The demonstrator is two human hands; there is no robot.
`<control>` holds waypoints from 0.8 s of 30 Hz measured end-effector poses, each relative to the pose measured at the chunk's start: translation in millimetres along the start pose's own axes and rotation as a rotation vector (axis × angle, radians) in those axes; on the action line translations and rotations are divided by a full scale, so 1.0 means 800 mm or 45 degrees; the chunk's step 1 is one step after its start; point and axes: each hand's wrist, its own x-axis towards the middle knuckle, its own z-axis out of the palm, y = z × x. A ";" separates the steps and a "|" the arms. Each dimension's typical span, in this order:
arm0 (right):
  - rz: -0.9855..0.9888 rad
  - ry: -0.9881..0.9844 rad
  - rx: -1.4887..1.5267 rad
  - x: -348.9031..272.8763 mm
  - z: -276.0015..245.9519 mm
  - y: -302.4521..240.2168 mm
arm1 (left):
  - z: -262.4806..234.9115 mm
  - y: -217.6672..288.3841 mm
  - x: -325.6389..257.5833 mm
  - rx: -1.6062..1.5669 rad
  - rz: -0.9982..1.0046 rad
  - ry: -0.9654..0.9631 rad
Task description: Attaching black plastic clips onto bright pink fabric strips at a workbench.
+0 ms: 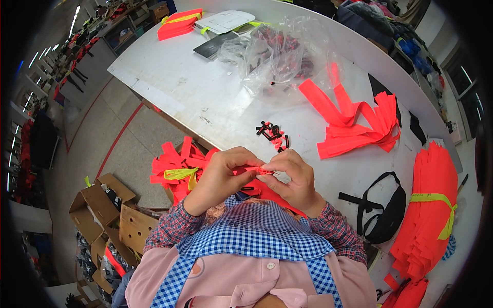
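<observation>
Close in front of my chest, my left hand (224,177) and my right hand (296,179) meet with fingers pinched on a bright orange-red fabric strip (251,168). Its end bunches between my fingertips, and the finer detail there is too small to make out. More of the strip (275,196) hangs below my hands over the checked apron. Just beyond my right fingertips lies a small heap of black and orange-red pieces (273,134) on the white table (190,97). A bundle of orange-red strips (174,164) with a yellow tie is beside my left hand.
Loose orange-red strips (359,123) lie to the right, near a black strapped pouch (382,215) and a large tied bundle (426,200). Clear plastic bags (280,51) sit farther back, beside papers (226,21). Cardboard boxes (97,205) stand on the floor at left.
</observation>
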 end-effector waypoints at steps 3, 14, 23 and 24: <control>-0.117 0.031 -0.090 -0.002 0.000 0.002 | 0.000 0.000 -0.001 -0.032 0.000 -0.052; -0.128 0.016 -0.009 -0.005 0.000 -0.001 | -0.001 -0.011 -0.001 -0.095 0.165 -0.113; -0.034 -0.053 0.104 0.000 -0.004 -0.003 | -0.002 -0.011 0.001 -0.073 0.192 -0.148; -0.011 -0.065 0.121 0.000 -0.005 -0.003 | -0.002 -0.011 0.001 -0.047 0.219 -0.163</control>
